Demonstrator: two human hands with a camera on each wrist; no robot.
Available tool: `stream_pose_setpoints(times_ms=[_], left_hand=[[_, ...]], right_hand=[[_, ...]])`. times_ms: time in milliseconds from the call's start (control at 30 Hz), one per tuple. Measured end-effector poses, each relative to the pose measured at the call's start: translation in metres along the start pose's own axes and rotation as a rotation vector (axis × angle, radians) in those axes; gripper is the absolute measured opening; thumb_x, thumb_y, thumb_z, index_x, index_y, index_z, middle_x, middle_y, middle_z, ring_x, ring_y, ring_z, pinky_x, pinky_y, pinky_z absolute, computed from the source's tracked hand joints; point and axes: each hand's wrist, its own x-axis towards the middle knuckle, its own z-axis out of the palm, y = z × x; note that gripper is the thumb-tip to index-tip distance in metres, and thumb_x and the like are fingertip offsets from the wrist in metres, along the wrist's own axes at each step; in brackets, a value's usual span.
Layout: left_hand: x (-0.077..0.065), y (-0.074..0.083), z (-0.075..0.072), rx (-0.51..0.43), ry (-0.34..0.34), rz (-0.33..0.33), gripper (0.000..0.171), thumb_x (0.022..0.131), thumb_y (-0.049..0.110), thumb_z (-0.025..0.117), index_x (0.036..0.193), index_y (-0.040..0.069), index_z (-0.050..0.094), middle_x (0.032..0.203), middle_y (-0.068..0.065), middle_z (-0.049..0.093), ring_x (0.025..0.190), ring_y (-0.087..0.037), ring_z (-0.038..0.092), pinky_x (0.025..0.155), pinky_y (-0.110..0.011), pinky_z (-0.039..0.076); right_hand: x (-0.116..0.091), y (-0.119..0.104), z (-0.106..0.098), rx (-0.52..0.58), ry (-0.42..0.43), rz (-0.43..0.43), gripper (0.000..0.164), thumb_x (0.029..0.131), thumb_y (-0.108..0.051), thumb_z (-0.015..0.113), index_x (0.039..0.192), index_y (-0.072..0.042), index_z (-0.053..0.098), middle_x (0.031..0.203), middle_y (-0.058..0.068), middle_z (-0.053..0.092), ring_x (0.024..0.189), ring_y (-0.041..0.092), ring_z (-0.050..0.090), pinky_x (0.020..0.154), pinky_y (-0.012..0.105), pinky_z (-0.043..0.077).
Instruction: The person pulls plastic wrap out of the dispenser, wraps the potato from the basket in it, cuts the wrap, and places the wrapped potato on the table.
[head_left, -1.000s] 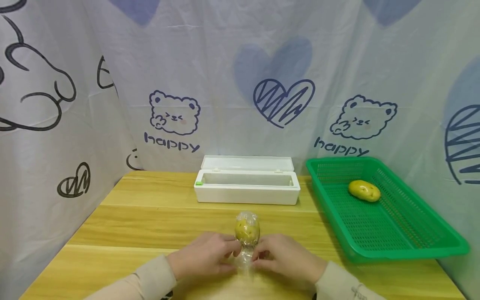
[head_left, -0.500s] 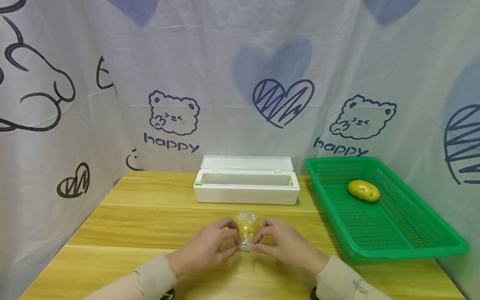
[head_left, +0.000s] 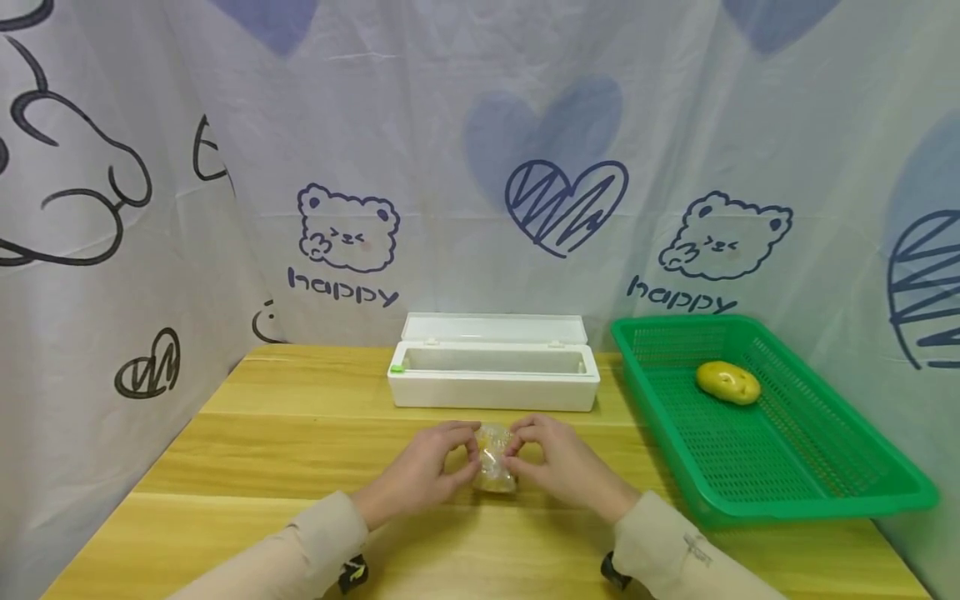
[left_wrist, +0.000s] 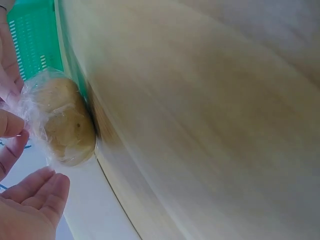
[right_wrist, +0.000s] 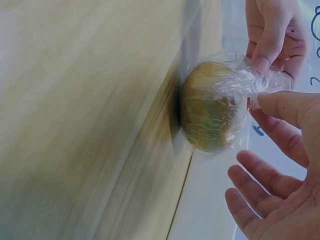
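A potato (head_left: pixel 495 477) wrapped in clear plastic wrap (head_left: pixel 491 442) sits on the wooden table between the hands. My left hand (head_left: pixel 423 465) pinches the wrap on the left side, thumb against index finger, the other fingers held loosely apart. From the right, my right hand (head_left: pixel 566 462) pinches the gathered wrap in the same way. The right wrist view shows the film (right_wrist: pixel 260 85) bunched at the fingertips, with the potato (right_wrist: pixel 207 110) beneath. In the left wrist view the potato (left_wrist: pixel 67 125) shows through the crumpled film, its underside close to the table.
A white lidded box (head_left: pixel 495 392), its lid standing up, lies behind the hands with a green tab at its left end. On the right a green basket (head_left: pixel 675 433) holds another potato (head_left: pixel 727 382). A printed cloth (head_left: pixel 450 167) hangs behind the table.
Both hands have moved away from me and up, from the near end of the wrapped potato to its top. The loose film in front is now folded back over the potato.
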Motion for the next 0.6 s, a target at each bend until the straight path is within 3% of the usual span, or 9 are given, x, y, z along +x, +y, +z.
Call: stream_pose_setpoints(times_ms=[133,333,600], left_hand=[[0.004,0.0,0.001,-0.023,0.007,-0.023,0.017,0.1,0.013,0.073,0.088,0.023,0.066,0.137,-0.014,0.074,0.128,-0.031,0.071,0.102,-0.047,0.062],[0.008,-0.001,0.002,-0.034,0.023,-0.041,0.017,0.099,0.011,0.074,0.087,0.021,0.066,0.128,-0.01,0.078,0.118,-0.025,0.075,0.097,-0.038,0.064],[0.013,-0.003,0.006,-0.045,0.051,-0.038,0.015,0.096,0.005,0.077,0.09,0.015,0.067,0.114,-0.007,0.08,0.111,-0.024,0.077,0.091,-0.033,0.065]], right_hand=[[0.005,0.002,0.0,0.026,-0.003,0.03,0.01,0.099,-0.02,0.078,0.089,-0.021,0.076,0.135,0.02,0.073,0.129,0.041,0.067,0.113,0.062,0.052],[0.009,0.006,0.002,0.053,-0.007,0.056,0.012,0.099,-0.022,0.079,0.088,-0.022,0.075,0.122,0.01,0.08,0.12,0.032,0.073,0.107,0.057,0.057],[0.011,0.006,0.004,0.063,0.008,0.085,0.013,0.098,-0.021,0.08,0.086,-0.021,0.074,0.115,0.006,0.081,0.116,0.029,0.074,0.106,0.057,0.058]])
